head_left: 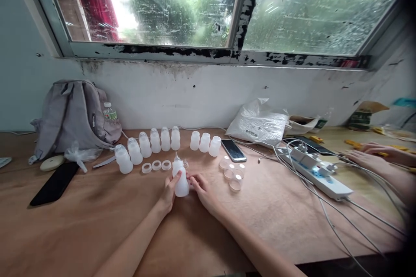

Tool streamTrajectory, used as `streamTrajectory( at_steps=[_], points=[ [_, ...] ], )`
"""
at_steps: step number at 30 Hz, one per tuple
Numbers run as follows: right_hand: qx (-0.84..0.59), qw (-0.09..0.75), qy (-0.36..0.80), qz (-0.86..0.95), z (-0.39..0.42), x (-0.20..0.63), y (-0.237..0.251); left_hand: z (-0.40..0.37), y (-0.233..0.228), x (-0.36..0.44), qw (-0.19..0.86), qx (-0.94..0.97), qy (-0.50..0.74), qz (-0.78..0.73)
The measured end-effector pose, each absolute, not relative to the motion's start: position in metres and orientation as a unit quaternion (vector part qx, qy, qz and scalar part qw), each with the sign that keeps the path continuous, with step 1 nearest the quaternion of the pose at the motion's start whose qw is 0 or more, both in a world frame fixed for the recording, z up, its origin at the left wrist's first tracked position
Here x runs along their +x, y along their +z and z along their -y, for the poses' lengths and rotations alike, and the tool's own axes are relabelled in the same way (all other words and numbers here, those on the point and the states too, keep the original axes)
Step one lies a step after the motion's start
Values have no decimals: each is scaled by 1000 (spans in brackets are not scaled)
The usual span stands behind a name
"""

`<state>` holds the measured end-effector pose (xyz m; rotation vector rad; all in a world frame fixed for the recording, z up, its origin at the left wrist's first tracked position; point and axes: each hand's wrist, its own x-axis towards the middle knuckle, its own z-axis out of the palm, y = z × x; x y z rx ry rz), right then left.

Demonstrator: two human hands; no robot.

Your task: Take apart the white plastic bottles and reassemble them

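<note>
A small white baby bottle (180,178) with a teat on top stands on the wooden table (97,220), and both my hands hold it. My left hand (168,191) wraps its left side. My right hand (202,190) touches its right side with the fingertips. Behind it runs a row of several capped white bottles (145,144), and three uncapped ones (204,142) stand further right. Three white rings (156,165) lie just left of the held bottle. Several clear caps (232,175) lie to its right.
A grey backpack (73,114) with a water bottle sits at the back left, a black phone (54,184) in front of it. Another phone (233,150), a white plastic bag (258,122) and a power strip (320,175) with cables lie right. Another person's hands (377,158) rest at the far right.
</note>
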<state>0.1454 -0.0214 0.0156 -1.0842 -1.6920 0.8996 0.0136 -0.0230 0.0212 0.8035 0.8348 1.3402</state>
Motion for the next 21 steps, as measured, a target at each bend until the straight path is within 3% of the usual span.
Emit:
streamTrajectory(
  at_steps=[5,9,15,18,21],
  points=[
    [-541,445,115,704,19,204,31,14,18,2,527,424,607,-417],
    [-648,391,49,652,14,261,40,7,12,-2,412,539,579,-452],
    [-688,279,119,659,16,288,35,7,7,-3,385,610,531,-445],
    [-667,313,153,659,15,279,39,8,8,-5,366,642,504,-447],
    [-603,384,260,649,11,267,49,8,8,-7,351,677,460,-454]
  ],
)
